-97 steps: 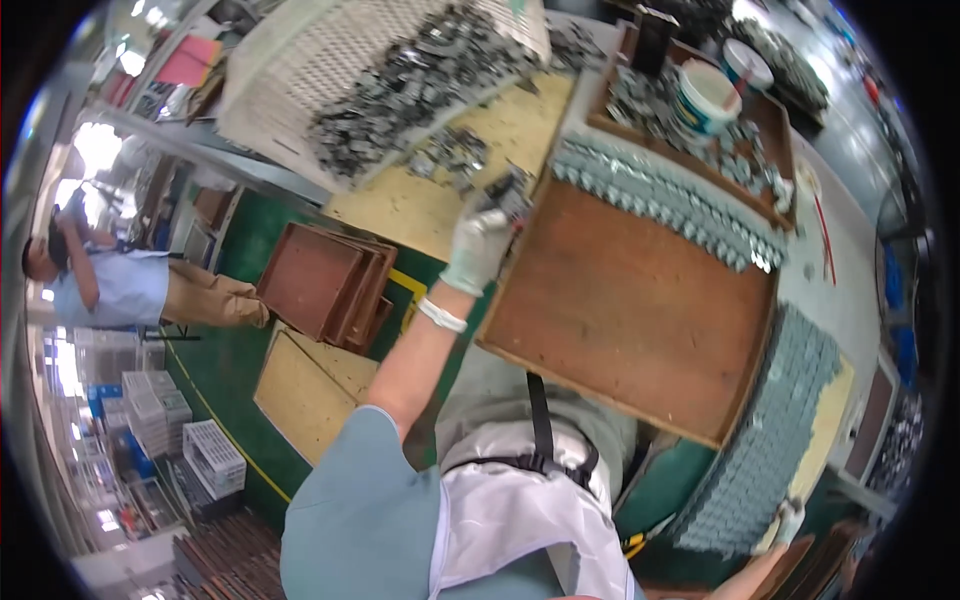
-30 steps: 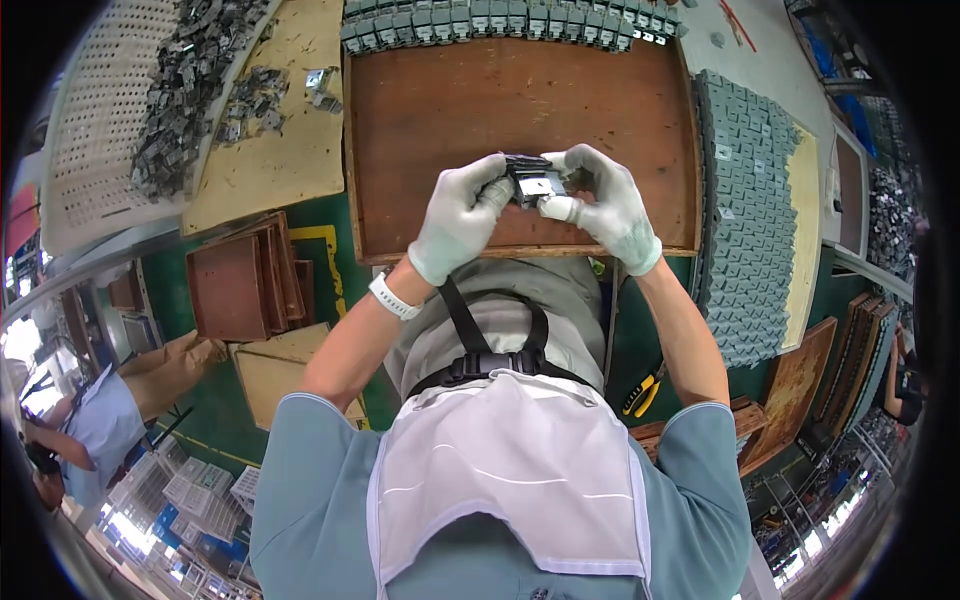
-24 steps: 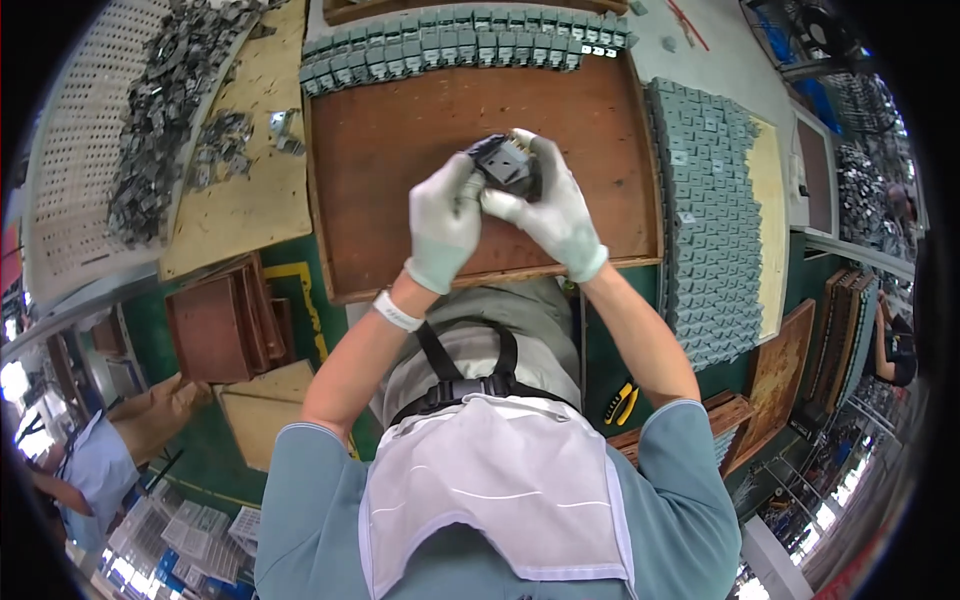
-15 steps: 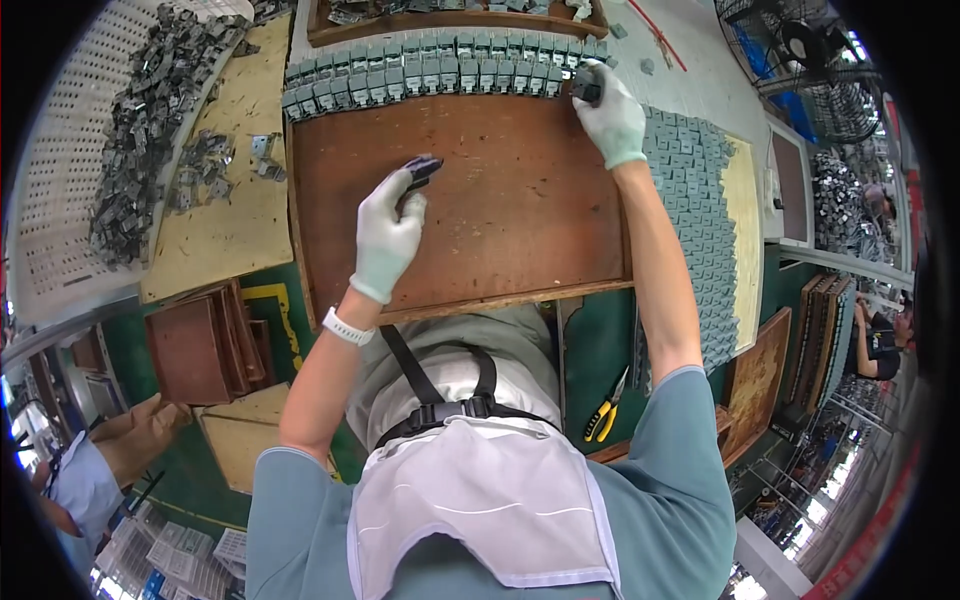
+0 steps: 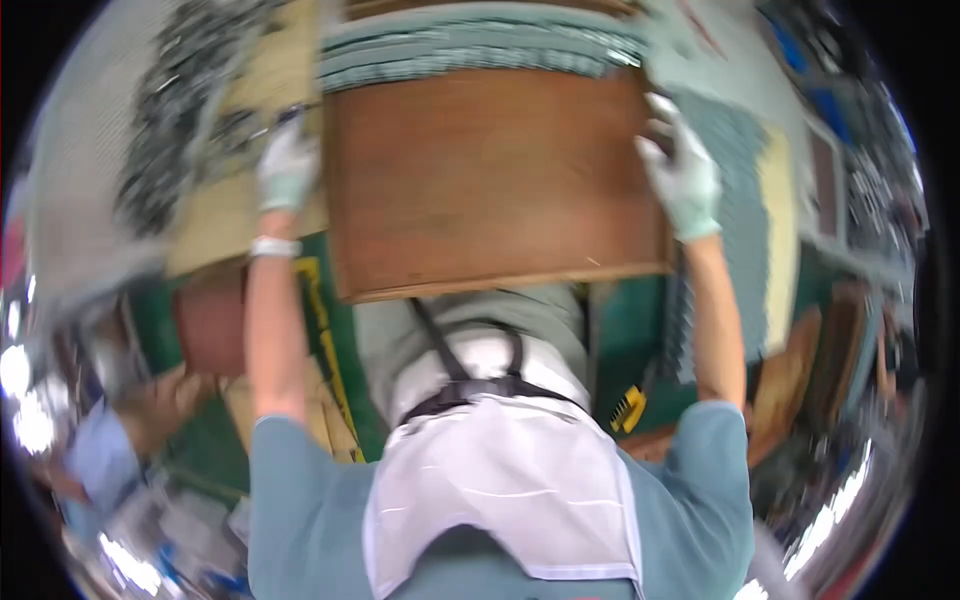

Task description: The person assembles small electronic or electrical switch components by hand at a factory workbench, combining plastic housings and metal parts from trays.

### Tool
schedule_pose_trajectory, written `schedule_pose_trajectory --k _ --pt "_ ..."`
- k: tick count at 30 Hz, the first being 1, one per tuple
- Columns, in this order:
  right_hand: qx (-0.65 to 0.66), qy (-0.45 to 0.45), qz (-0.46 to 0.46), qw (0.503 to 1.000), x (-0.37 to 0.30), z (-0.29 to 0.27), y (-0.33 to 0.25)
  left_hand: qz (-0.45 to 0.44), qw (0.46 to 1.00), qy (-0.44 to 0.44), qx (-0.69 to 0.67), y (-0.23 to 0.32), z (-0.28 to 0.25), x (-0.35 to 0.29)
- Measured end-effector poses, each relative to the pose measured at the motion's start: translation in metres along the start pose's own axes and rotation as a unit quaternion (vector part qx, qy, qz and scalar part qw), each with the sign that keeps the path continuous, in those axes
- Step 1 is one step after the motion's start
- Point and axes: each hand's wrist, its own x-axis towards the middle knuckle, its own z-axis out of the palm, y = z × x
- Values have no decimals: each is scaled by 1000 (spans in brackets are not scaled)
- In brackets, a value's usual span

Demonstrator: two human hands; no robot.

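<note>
My left hand (image 5: 287, 170), in a white glove, is over the yellow board at the tray's left edge. A small dark piece (image 5: 291, 113) shows at its fingertips, blurred by motion; its kind is unclear. Beside it lie loose metal parts (image 5: 232, 135). My right hand (image 5: 685, 170), also gloved, is at the right edge of the brown wooden tray (image 5: 490, 180), its thumb and fingers apart with nothing visible between them. Rows of grey blocky parts (image 5: 470, 50) line the tray's far side.
At the far left is a heap of metal parts (image 5: 180, 100) on a white perforated surface. Many grey parts (image 5: 735, 220) cover a board at right. Yellow-handled pliers (image 5: 628, 408) lie below right. Another person (image 5: 105, 450) is at lower left.
My left hand has moved left from above the tray to the loose parts. My right hand has drawn back from the row's right end, its fingers now apart. The whole view has shifted and blurred.
</note>
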Motion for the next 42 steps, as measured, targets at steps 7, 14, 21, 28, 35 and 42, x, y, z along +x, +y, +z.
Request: schedule_pose_trajectory --k 7,14,21,28,35,42 --pt "-167 48 78 982 -98 -90 77 33 999 -3 -41 -35 -22 -22" --pt "-10 43 363 931 -216 -239 246 -23 998 -49 24 -9 -3 -22" --pt "128 -105 453 876 -254 -237 278 -122 953 27 -276 -44 13 -35" --pt "29 -12 502 864 -242 -220 247 -33 991 -43 -121 -27 -13 -60" --pt "181 11 455 872 -218 -189 290 -104 953 28 -282 -23 0 -82" --pt "-27 19 238 971 -175 -207 325 -141 964 154 -166 9 -12 -48"
